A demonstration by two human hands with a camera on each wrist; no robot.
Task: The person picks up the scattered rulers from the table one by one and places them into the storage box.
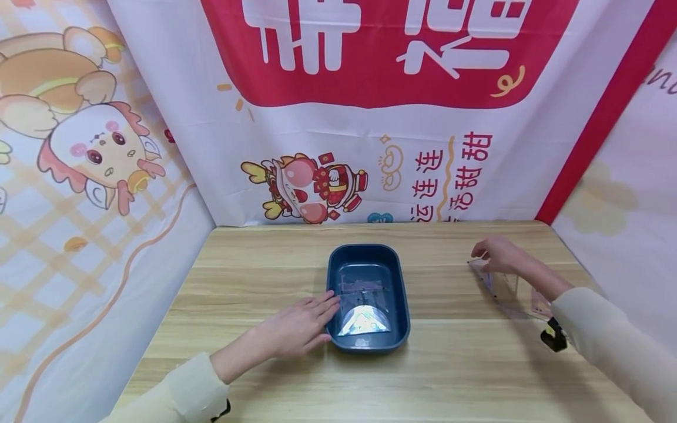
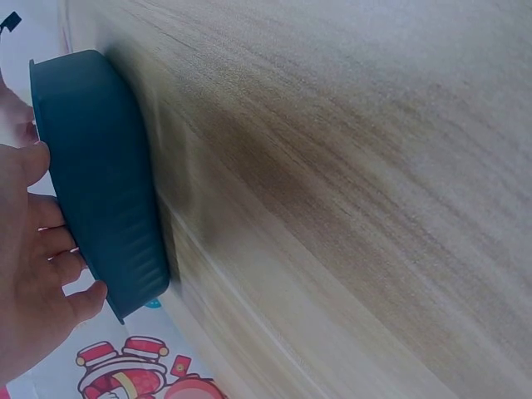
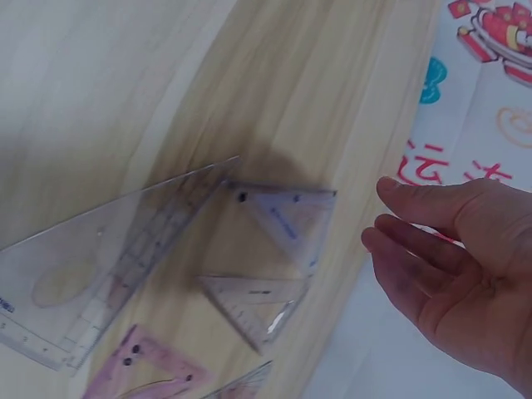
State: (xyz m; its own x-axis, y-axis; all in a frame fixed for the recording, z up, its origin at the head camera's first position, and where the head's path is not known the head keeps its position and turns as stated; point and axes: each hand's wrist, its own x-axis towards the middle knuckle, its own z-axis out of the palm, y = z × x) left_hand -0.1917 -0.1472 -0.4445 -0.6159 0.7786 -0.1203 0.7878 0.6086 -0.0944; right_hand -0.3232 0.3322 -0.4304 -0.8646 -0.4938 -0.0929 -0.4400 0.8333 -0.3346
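A dark blue rectangular tray (image 1: pixel 406 311) stands on the table. Inside it lie clear flat plastic pieces (image 1: pixel 364 323), their exact kind blurred by glare. My left hand (image 1: pixel 298 326) rests against the tray's left side, fingers extended; the left wrist view shows the fingertips at the rim of the tray (image 2: pixel 100 179). On the right, my right hand (image 1: pixel 502 257) hovers over transparent set squares, thumb apart from loosely bent fingers, holding nothing. Below it are a large clear set square (image 3: pixel 137 241), a bluish one (image 3: pixel 291 212), a small clear one (image 3: pixel 249 303) and a pink piece (image 3: pixel 141 362).
The wooden table (image 1: pixel 254 264) ends at a printed cloth backdrop (image 1: pixel 317 135), with more cloth along both sides. A black strap piece (image 1: pixel 553 336) hangs below the right sleeve. Another clear piece (image 3: pixel 245 384) is cut off by the right wrist view's lower edge.
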